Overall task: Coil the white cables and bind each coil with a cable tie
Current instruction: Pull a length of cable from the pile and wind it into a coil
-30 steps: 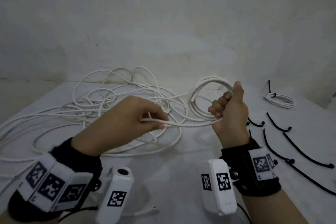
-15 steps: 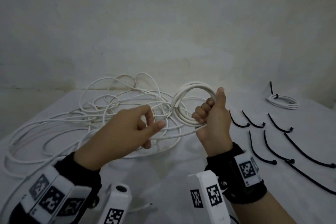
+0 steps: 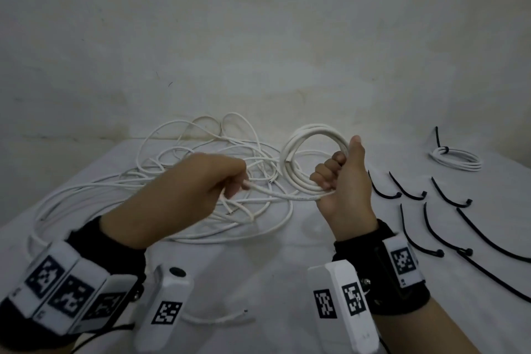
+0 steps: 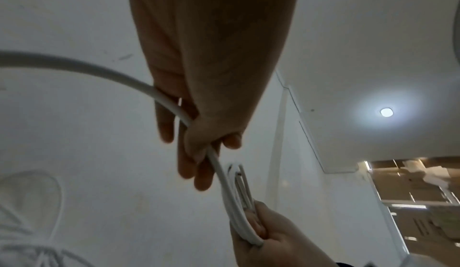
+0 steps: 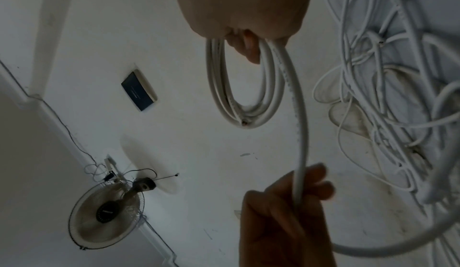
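Observation:
My right hand (image 3: 340,181) is raised above the table and grips a small coil of white cable (image 3: 310,141), thumb up against the loops; the same coil (image 5: 245,86) hangs below the fist in the right wrist view. From the coil a straight run of cable (image 3: 284,195) leads left to my left hand (image 3: 230,181), whose fingers pinch it (image 4: 199,145). Behind the hands lies a loose tangle of white cable (image 3: 178,169). Several black cable ties (image 3: 425,227) lie on the table to the right.
A finished white coil bound with a black tie (image 3: 455,156) lies at the far right near the wall. A loose cable end (image 3: 218,317) lies near the front edge. The white table (image 3: 258,267) meets a plain wall behind.
Both hands shifted left. The left hand let go of the cable with fingers spread, then took a fresh pinch on it, farther from the coil.

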A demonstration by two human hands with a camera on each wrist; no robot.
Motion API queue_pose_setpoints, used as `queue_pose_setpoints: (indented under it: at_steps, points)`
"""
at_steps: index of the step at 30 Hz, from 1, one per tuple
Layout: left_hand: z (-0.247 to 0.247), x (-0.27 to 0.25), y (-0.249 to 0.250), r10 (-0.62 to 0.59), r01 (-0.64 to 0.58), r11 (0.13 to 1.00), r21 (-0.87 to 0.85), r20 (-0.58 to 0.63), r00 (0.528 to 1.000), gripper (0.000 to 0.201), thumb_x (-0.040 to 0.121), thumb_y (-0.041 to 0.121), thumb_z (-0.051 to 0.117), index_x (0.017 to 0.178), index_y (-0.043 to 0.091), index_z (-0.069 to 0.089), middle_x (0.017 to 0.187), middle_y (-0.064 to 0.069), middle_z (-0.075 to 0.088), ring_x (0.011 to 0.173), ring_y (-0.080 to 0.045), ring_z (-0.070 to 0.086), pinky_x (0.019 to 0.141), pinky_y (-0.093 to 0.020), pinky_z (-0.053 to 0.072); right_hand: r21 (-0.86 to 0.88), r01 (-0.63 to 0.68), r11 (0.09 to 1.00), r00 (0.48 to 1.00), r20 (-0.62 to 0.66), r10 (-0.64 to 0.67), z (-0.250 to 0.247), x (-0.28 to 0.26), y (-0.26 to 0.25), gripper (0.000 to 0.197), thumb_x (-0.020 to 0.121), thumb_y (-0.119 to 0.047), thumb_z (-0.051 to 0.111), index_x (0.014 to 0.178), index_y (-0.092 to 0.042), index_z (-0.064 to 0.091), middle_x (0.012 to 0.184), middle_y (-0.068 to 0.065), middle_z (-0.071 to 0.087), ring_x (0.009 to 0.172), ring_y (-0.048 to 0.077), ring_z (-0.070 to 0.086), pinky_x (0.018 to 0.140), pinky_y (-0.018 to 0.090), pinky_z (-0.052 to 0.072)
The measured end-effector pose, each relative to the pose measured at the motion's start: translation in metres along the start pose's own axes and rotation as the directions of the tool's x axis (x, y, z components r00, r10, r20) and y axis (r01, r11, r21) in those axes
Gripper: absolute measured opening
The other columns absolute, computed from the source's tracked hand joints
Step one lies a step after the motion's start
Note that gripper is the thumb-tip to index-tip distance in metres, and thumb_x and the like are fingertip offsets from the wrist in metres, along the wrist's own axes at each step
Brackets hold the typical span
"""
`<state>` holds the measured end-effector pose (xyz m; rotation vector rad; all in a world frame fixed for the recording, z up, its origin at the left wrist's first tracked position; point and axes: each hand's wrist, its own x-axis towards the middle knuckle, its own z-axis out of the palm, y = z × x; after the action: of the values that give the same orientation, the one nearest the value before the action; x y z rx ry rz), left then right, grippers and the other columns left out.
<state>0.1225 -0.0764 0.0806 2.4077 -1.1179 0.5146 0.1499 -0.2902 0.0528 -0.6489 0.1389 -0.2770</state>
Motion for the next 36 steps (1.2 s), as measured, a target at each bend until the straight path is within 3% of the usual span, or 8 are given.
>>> queue_pose_setpoints:
  at_steps: [5, 8, 13, 16, 19, 24, 28, 36]
  points:
    - [-0.023, 0.014, -0.008, 0.111, -0.016, 0.903, 0.428, -0.197, 0.974, 0.031, 0.079, -0.013, 0.055, 0.086, 0.011, 0.073, 0.096, -0.009, 0.061, 0.086, -0.023, 0.051, 0.065, -0.033, 0.045, 0.063, -0.010, 0.998, 0.999, 0.033, 0.008, 0.001, -0.001, -0.006, 0.047, 0.097, -0.046, 0.045, 0.062, -0.017, 0.032, 0.046, -0.006, 0.018, 0.034, 0.008, 0.018, 0.032, 0.018, 0.021]
    - [-0.019, 0.017, -0.005, 0.098, 0.056, 0.845, 0.531, -0.257, 0.962, 0.028, 0.081, 0.009, 0.060, 0.105, 0.015, 0.071, 0.108, -0.013, 0.048, 0.096, -0.026, 0.039, 0.075, -0.033, 0.041, 0.071, -0.026, 0.997, 0.999, 0.040, 0.023, 0.001, -0.003, -0.006, 0.047, 0.097, -0.047, 0.045, 0.062, -0.017, 0.033, 0.046, -0.006, 0.019, 0.034, 0.008, 0.018, 0.031, 0.018, 0.021]
    - [0.002, 0.025, 0.014, -0.316, 0.306, 0.948, -0.092, -0.405, 0.858, 0.044, 0.082, 0.060, 0.057, 0.096, 0.021, 0.072, 0.083, 0.002, 0.046, 0.074, -0.011, 0.049, 0.067, -0.017, 0.044, 0.022, -0.003, 1.000, 0.998, 0.057, 0.002, 0.002, -0.006, 0.000, 0.047, 0.097, -0.047, 0.045, 0.062, -0.018, 0.032, 0.048, -0.006, 0.018, 0.036, 0.009, 0.017, 0.033, 0.019, 0.022]
    - [0.013, 0.037, 0.026, -0.621, 0.348, 0.696, -0.629, -0.283, 0.730, 0.036, 0.080, 0.043, 0.064, 0.080, 0.007, 0.066, 0.071, -0.005, 0.063, 0.069, -0.016, 0.067, 0.060, -0.025, 0.057, -0.010, 0.019, 1.000, 0.997, 0.080, -0.018, 0.003, -0.008, 0.006, 0.047, 0.097, -0.046, 0.045, 0.062, -0.018, 0.032, 0.049, -0.005, 0.018, 0.037, 0.010, 0.017, 0.034, 0.019, 0.022]
    - [0.017, 0.043, 0.031, -0.687, 0.282, 0.474, -0.834, -0.150, 0.711, 0.019, 0.094, 0.019, 0.054, 0.084, 0.004, 0.060, 0.066, -0.002, 0.064, 0.064, -0.012, 0.070, 0.056, -0.022, 0.056, -0.028, 0.033, 0.999, 0.995, 0.097, -0.030, 0.004, -0.009, 0.010, 0.047, 0.098, -0.044, 0.045, 0.062, -0.017, 0.032, 0.047, -0.006, 0.019, 0.036, 0.009, 0.017, 0.034, 0.020, 0.022]
    - [0.013, 0.039, 0.027, -0.609, 0.422, 0.644, -0.638, -0.094, 0.788, 0.021, 0.100, 0.011, 0.040, 0.104, 0.007, 0.060, 0.068, -0.002, 0.056, 0.060, -0.007, 0.064, 0.060, -0.026, 0.058, -0.010, 0.048, 0.999, 0.996, 0.081, -0.047, 0.004, -0.009, 0.009, 0.047, 0.098, -0.046, 0.044, 0.062, -0.017, 0.033, 0.047, -0.006, 0.019, 0.037, 0.009, 0.018, 0.035, 0.019, 0.022]
    - [0.013, 0.037, 0.029, -0.422, 0.366, 0.904, -0.220, -0.332, 0.844, 0.027, 0.099, 0.010, 0.041, 0.118, 0.015, 0.060, 0.075, 0.009, 0.056, 0.071, -0.002, 0.057, 0.069, -0.013, 0.050, -0.029, 0.025, 0.999, 0.995, 0.100, -0.022, 0.006, -0.011, 0.015, 0.046, 0.098, -0.044, 0.045, 0.063, -0.017, 0.032, 0.048, -0.005, 0.018, 0.037, 0.009, 0.017, 0.034, 0.019, 0.022]
    - [0.013, 0.043, 0.014, -0.324, 0.322, 0.944, -0.067, -0.349, 0.879, 0.024, 0.095, 0.013, 0.051, 0.113, 0.019, 0.065, 0.083, 0.009, 0.045, 0.075, -0.006, 0.053, 0.069, -0.009, 0.037, -0.088, -0.019, 0.996, 0.988, 0.153, 0.033, 0.004, -0.013, 0.020, 0.046, 0.097, -0.045, 0.044, 0.062, -0.017, 0.031, 0.050, -0.005, 0.016, 0.039, 0.009, 0.015, 0.035, 0.019, 0.019]
